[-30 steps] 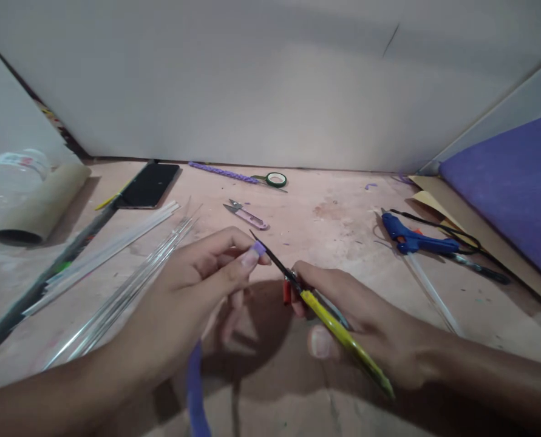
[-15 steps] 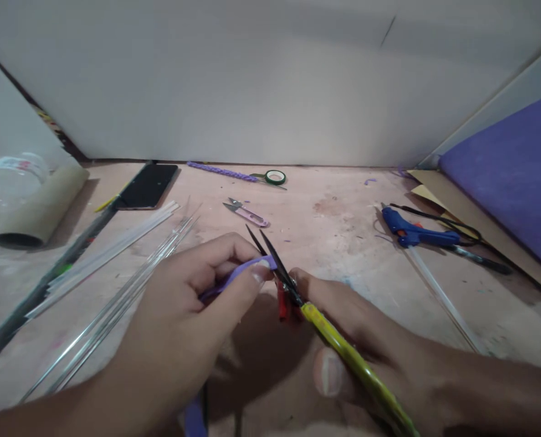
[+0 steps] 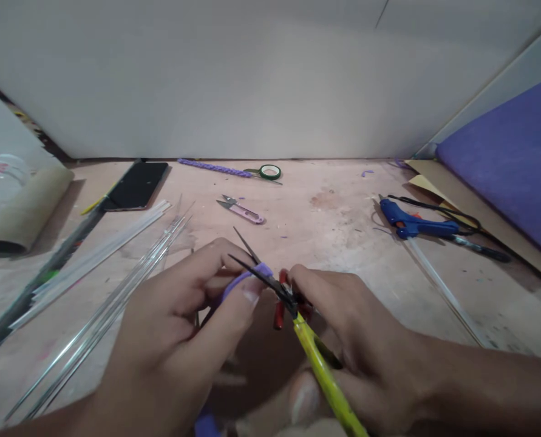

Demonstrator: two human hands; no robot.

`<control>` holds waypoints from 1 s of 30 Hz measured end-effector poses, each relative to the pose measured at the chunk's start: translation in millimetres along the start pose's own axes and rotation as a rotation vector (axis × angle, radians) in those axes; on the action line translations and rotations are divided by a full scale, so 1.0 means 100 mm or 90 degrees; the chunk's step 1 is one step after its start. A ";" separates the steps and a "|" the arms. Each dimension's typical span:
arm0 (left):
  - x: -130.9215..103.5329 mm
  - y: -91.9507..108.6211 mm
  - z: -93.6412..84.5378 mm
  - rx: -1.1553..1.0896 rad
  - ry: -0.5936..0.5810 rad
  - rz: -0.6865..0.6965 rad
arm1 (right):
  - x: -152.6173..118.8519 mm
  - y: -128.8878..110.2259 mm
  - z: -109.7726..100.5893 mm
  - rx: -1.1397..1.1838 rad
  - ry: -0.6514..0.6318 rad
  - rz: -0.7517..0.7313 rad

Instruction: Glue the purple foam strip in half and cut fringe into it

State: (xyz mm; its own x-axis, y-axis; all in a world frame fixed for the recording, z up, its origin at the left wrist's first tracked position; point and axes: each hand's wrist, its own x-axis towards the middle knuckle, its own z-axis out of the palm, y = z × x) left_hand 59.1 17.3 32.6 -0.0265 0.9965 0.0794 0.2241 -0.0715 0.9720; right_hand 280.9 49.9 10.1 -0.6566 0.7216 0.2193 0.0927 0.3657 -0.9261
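My left hand [image 3: 174,328] pinches a purple strip [image 3: 238,284], which looks like foam or felt, near its end between thumb and forefinger. The strip curves back under the palm, and a purple piece shows at the bottom edge. In my right hand [image 3: 356,315] are scissors [image 3: 322,370] with a yellow handle. Their dark blades are parted and angled up to the left. One blade crosses over the strip's end by my left thumb, while the other rises behind it. A small red piece [image 3: 279,312] shows beside the scissors' pivot; its kind is unclear.
Thread snips [image 3: 243,210], a green tape roll [image 3: 270,172] and a purple twisted stem [image 3: 213,168] lie ahead. At left are a phone [image 3: 136,186], clear sticks [image 3: 92,264], wires [image 3: 110,309] and a cardboard tube [image 3: 28,206]. A blue glue gun [image 3: 416,223] and purple sheets [image 3: 511,164] are at right.
The scissors have turned leftward, with the blades spread wider and now across the strip's end. Both hands have shifted slightly left in the picture, as has the background.
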 end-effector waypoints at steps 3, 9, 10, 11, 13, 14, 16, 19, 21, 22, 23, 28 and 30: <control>-0.03 -0.05 -0.02 -0.033 -0.014 -0.006 | -0.02 0.03 -0.01 -0.052 0.019 -0.018; -0.13 -0.16 -0.09 -0.041 -0.059 0.012 | -0.09 0.00 -0.06 -0.116 -0.019 0.037; -0.13 -0.18 -0.10 -0.038 -0.058 0.027 | -0.10 -0.01 -0.06 -0.130 -0.022 0.049; -0.14 -0.20 -0.11 -0.034 -0.054 0.040 | -0.10 -0.02 -0.05 -0.142 -0.022 0.056; -0.14 -0.21 -0.11 -0.022 -0.047 0.079 | -0.11 -0.02 -0.04 -0.150 -0.019 0.056; -0.14 -0.21 -0.11 -0.010 -0.040 0.101 | -0.11 -0.02 -0.03 -0.145 -0.017 0.050; -0.12 -0.17 -0.10 0.021 -0.030 0.144 | -0.12 -0.01 -0.02 -0.126 -0.014 0.048; -0.09 -0.10 -0.08 0.053 -0.021 0.171 | -0.12 0.01 -0.03 -0.107 -0.018 0.051; -0.07 -0.08 -0.07 0.054 -0.020 0.171 | -0.11 0.03 -0.04 -0.114 -0.023 0.047; -0.07 -0.08 -0.08 0.054 -0.021 0.169 | -0.11 0.04 -0.04 -0.117 -0.027 0.044; -0.07 -0.09 -0.08 0.050 -0.021 0.166 | -0.11 0.04 -0.04 -0.119 -0.028 0.041; -0.09 -0.11 -0.09 0.033 -0.037 0.142 | -0.14 0.01 -0.02 -0.133 -0.027 0.047; -0.11 -0.11 -0.09 0.033 -0.032 0.125 | -0.14 0.00 -0.02 -0.144 -0.036 0.046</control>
State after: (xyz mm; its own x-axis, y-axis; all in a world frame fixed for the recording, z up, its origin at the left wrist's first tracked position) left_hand 48.3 7.1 23.1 0.0710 0.9647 0.2538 0.2697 -0.2635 0.9262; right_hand 291.8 40.7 7.7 -0.6825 0.7190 0.1312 0.3018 0.4408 -0.8454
